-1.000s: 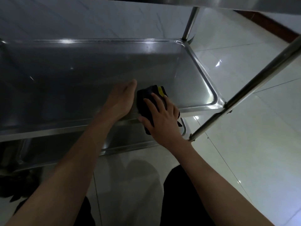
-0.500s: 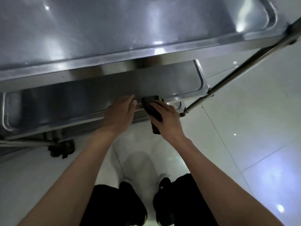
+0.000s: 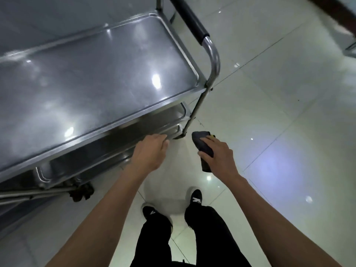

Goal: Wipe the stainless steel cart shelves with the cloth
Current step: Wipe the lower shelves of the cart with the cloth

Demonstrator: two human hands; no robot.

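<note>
From the head camera I look down on a stainless steel cart (image 3: 81, 78) filling the left half of the view, its top shelf (image 3: 92, 74) bare and shiny with pale light reflections. Below its near edge, narrow strips of two lower shelves (image 3: 154, 124) show in shadow, and a dark caster wheel (image 3: 81, 191) sits on the floor at the lower left. At the cart's right end a bent steel push handle (image 3: 212, 60) with a black sleeve rises above the shelf corner.

Moving right, my left hand (image 3: 149, 153) hangs just off the cart's near edge, close to the lower shelf rims; its grip is loose, fingers gently curled and holding nothing. I cannot tell whether the fingertips touch the metal.

Next comes my right hand (image 3: 217, 157), held over the floor, clear of the cart. Its grip is clamped on a dark folded cloth (image 3: 202, 143), fingers lying over the top and thumb pinching below, with a small yellow tag at the cloth's far end.

Beneath both forearms stand two legs in black trousers and black shoes (image 3: 196, 197) with white marks. The floor (image 3: 279, 132) is glossy pale tile, spotted with lamp reflections, stretching to the right, where a dark skirting strip (image 3: 335, 14) crosses the top corner
</note>
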